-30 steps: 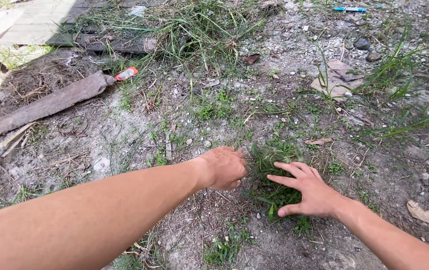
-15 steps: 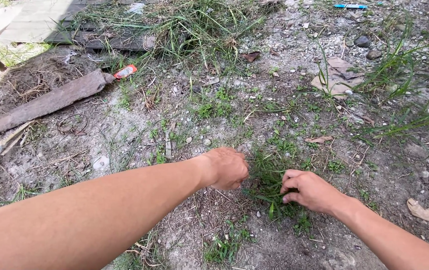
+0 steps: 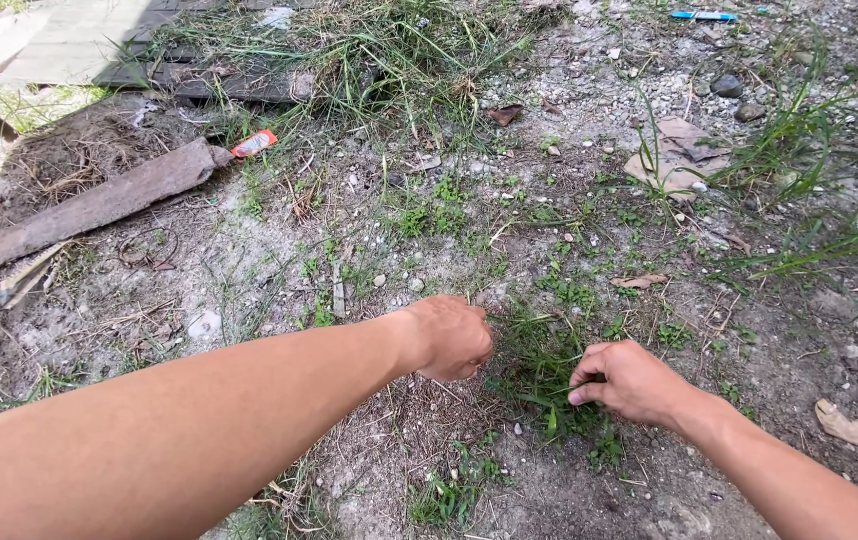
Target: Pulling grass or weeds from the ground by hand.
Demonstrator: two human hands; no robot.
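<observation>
Grass is what both my hands work on: my right hand [image 3: 634, 382] is curled into a fist, pinching a few thin green blades of the low grass clump [image 3: 541, 355] that grows from the dry grey soil [image 3: 249, 280] between my two hands. My left hand [image 3: 449, 336] is closed at the clump's left edge; what it holds I cannot tell. I think the blades may snap above the root, because the grip is high. Loose small stones [image 3: 414, 285] nearby can scrape my knuckles.
</observation>
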